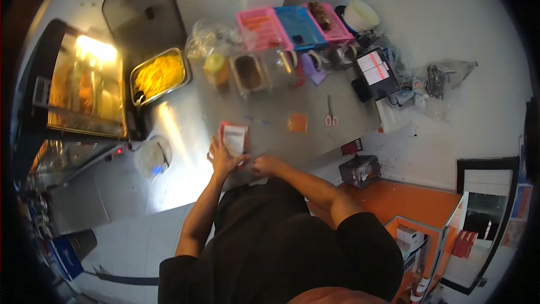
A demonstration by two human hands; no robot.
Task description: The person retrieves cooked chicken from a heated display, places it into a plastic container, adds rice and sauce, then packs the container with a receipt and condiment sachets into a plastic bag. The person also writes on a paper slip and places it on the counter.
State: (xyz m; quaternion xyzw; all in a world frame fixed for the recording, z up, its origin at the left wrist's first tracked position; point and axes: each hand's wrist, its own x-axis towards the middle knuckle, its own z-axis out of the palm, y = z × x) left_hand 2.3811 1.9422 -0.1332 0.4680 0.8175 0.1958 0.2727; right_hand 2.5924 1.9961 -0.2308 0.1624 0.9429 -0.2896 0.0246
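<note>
On the steel worktop, a flat red item with a white printed panel lies before me. My left hand rests on its left and lower edges with the fingers spread. Just right of its lower corner, my right hand is curled over the worktop; whether it holds something is hidden. A pen-like item lies beyond, beside a small orange square packet. Farther right are scissors with pink handles.
A steel tray of yellow food stands at the back left by a lit glass display case. Steel containers, a lidded jar, pink and blue baskets and a black device line the back. A clear bag-like item sits left.
</note>
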